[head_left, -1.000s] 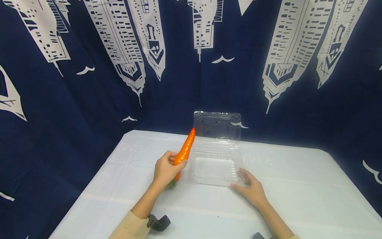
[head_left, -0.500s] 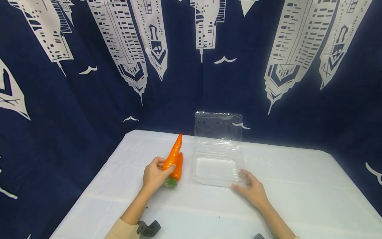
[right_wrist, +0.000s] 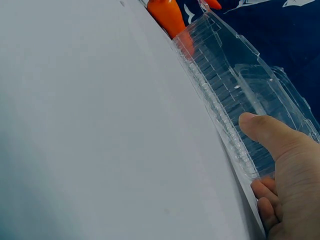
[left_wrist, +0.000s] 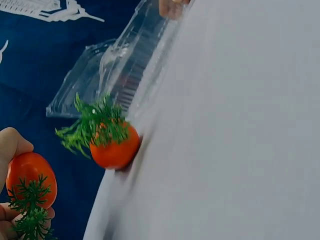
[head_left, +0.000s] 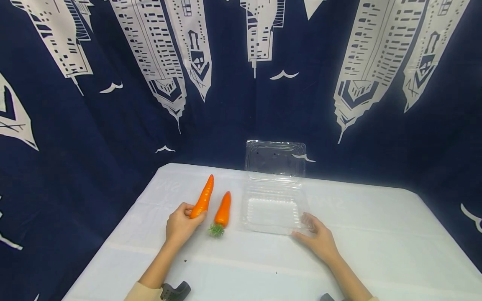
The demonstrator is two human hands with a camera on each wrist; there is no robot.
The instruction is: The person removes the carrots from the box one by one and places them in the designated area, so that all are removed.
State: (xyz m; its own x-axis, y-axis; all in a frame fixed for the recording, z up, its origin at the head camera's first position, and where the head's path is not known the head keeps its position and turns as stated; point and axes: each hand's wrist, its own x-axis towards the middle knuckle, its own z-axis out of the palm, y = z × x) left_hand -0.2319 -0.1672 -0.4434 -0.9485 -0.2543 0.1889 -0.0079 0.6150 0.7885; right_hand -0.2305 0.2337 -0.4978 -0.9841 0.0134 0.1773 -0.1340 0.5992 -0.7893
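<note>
My left hand (head_left: pixel 179 225) grips an orange carrot (head_left: pixel 203 200) near its thick end, its tip pointing up and away. In the left wrist view that carrot's round end (left_wrist: pixel 35 167) and green sprigs show between thumb and fingers. A second carrot (head_left: pixel 223 211) with a bushy green top lies on the table to the right of the left hand. Right of it stands a clear plastic clamshell container (head_left: pixel 263 228), its lid (head_left: pixel 276 158) raised at the back. My right hand (head_left: pixel 320 239) holds the container's front right corner, thumb (right_wrist: pixel 260 125) on the front wall and fingers round the side.
A white cloth covers the table (head_left: pixel 241 267). Behind it hangs a dark blue curtain (head_left: pixel 226 117) printed with white buildings and birds. Small dark specks lie on the cloth near the front. A dark wrist band (head_left: pixel 176 291) sits on the left wrist.
My left hand has moved left with its carrot, away from the container and past the lying carrot, which is now fully uncovered. The right hand stays at the container's corner.
</note>
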